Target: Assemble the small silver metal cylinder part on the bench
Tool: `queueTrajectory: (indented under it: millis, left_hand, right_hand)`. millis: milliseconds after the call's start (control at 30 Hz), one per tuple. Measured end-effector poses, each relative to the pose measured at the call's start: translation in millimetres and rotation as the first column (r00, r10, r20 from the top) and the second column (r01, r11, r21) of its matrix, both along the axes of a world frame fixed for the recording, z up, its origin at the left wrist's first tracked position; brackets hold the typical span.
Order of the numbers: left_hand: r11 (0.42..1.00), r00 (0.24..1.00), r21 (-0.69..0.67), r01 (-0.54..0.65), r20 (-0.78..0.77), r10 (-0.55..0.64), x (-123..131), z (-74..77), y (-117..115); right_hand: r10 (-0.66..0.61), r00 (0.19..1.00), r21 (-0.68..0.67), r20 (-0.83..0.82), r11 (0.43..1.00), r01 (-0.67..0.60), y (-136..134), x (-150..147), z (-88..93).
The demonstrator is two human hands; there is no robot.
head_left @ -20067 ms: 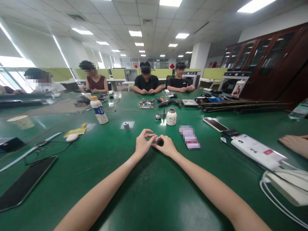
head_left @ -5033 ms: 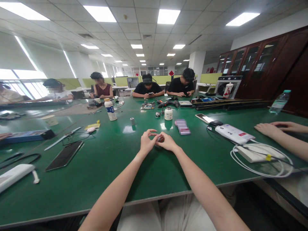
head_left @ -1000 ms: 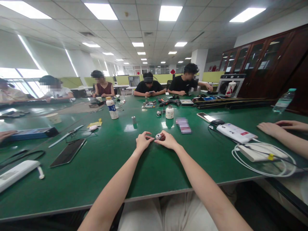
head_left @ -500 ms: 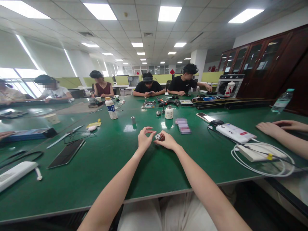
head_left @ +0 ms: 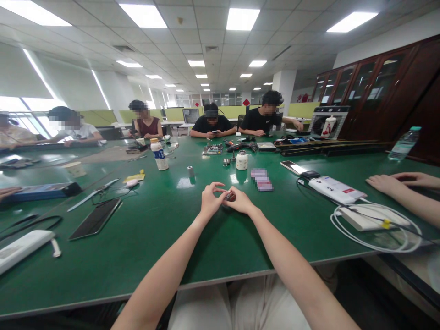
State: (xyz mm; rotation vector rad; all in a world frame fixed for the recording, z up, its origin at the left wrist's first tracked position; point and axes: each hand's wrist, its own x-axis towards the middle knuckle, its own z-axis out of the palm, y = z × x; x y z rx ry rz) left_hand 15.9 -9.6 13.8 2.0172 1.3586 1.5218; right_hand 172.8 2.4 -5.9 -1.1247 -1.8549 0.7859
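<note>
I read right hand (head_left: 240, 200) grip clamped on the small metal part (head_left: 228, 197), mostly hidden between both hands; left hand (head_left: 212, 201) grip meets it, can't tell if clamped. Green surface's near edge (head_left: 227, 279) is well back; metal cylinder (head_left: 190, 171) and white jar (head_left: 242, 161) ahead, room between.

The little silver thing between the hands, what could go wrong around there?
The small silver part might slip unseen, being mostly hidden between the left hand and right hand. A silver cylinder stands upright beyond the left hand, so a bump could tip it.
</note>
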Motion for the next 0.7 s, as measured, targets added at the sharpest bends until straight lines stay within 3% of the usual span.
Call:
queueTrajectory:
  millis: [167, 467, 700]
  left_hand:
    - [1.000, 1.000, -0.006, -0.020, 0.010, 0.020, -0.5, -0.1, 0.9]
    - [0.992, 0.995, -0.105, 0.071, 0.078, -0.062, -7.5, 1.7, 5.4]
    - [0.991, 0.993, -0.072, 0.111, 0.053, -0.108, -3.1, 1.5, 1.8]
  right_hand:
    - [-0.010, 1.000, 0.001, 0.024, 1.000, 0.010, -0.8, -0.1, 0.9]
    - [-0.008, 1.000, -0.020, 0.011, 1.000, 0.008, -1.0, -1.7, 0.9]
    - [-0.006, 1.000, -0.028, 0.011, 1.000, 0.006, -0.1, -0.8, 0.6]
